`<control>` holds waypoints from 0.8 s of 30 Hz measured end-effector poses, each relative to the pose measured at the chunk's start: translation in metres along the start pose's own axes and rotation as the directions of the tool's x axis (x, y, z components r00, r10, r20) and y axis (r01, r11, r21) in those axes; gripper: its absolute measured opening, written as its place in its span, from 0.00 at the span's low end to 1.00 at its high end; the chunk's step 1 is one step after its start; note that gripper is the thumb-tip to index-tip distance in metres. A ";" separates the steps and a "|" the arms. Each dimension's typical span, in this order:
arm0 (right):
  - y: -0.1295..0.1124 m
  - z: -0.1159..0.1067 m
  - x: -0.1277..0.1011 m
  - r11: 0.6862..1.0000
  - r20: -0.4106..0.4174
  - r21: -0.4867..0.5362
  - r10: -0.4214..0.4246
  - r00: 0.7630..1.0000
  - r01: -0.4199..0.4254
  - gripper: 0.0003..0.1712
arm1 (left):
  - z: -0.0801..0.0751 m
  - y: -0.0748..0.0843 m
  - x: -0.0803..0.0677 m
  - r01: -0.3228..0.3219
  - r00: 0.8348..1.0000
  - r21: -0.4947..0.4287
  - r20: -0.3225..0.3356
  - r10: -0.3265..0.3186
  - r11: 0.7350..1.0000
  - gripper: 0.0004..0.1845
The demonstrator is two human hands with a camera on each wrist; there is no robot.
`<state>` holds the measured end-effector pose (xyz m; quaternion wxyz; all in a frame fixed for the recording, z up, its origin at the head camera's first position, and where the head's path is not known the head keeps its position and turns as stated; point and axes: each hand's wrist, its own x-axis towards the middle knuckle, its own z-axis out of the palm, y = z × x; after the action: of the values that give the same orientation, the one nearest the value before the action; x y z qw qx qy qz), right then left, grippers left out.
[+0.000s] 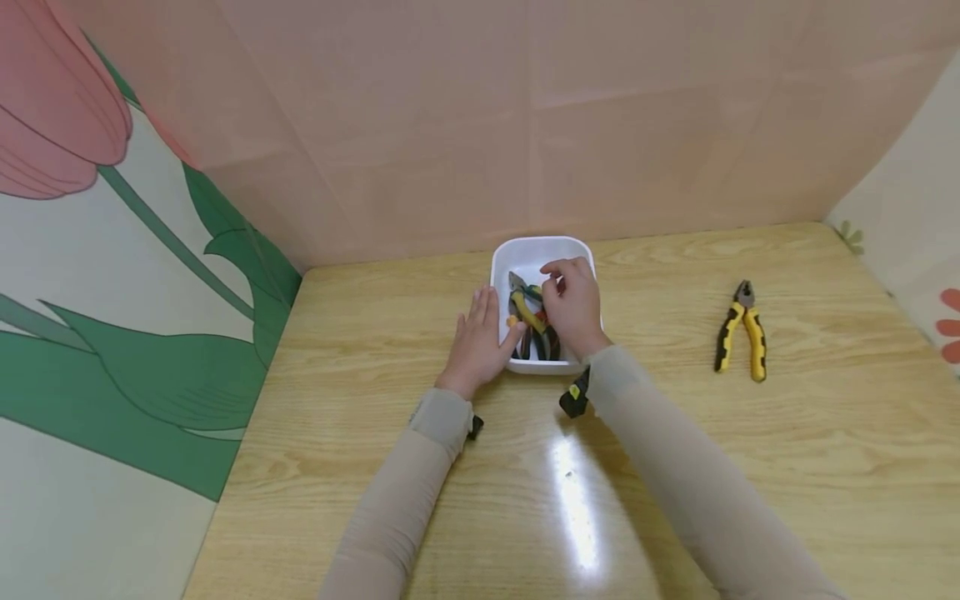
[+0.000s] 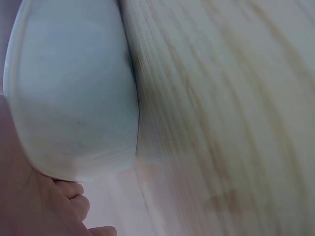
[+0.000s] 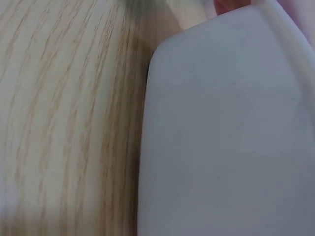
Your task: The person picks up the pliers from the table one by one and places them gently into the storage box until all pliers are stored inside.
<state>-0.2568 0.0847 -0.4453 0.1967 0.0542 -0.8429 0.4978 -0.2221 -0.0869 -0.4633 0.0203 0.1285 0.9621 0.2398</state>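
Observation:
A white plastic bin (image 1: 542, 367) holds several pliers, among them a yellow-and-green-handled pair (image 1: 528, 312) with its metal jaws toward the far left corner. My left hand (image 1: 480, 337) lies along the bin's left rim, fingers extended and thumb reaching over the near left corner. In the left wrist view, the bin's outer wall (image 2: 74, 93) stands beside that hand. Over the bin's right side, my right hand (image 1: 573, 304) bends its fingers down beside the pliers' handles; I cannot tell whether it grips one. The bin's side (image 3: 226, 128) fills much of the right wrist view.
Another pair of pliers (image 1: 752, 333), with yellow-and-black handles spread apart, lies on the wooden table (image 1: 337, 375) to the right. A pinkish backdrop (image 1: 420, 125) rises behind the table's far edge, close behind the bin. A tulip-printed wall (image 1: 150, 358) borders the left.

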 end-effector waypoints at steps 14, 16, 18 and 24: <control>0.009 -0.010 0.002 0.994 -0.120 0.108 0.020 0.993 -0.007 0.12 | 0.002 0.000 0.001 0.006 1.000 -0.018 -0.004 -0.006 1.000 0.45; 0.010 -0.012 0.003 0.995 -0.107 0.098 0.037 0.994 -0.027 0.12 | 0.002 0.000 0.001 0.002 1.000 -0.018 -0.009 -0.002 1.000 0.45; 0.011 -0.015 0.004 0.994 -0.098 0.096 0.060 0.993 -0.051 0.13 | 0.002 0.000 0.001 0.001 1.000 -0.020 -0.011 -0.001 1.000 0.45; 0.014 -0.021 0.005 0.988 -0.098 0.090 0.132 0.986 -0.124 0.14 | 0.001 0.000 0.001 0.007 1.000 -0.018 0.001 -0.007 1.000 0.45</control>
<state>-0.2597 0.1103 -0.4454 0.2051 -0.0177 -0.8118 0.5465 -0.2226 -0.0858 -0.4642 0.0228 0.1251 0.9603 0.2482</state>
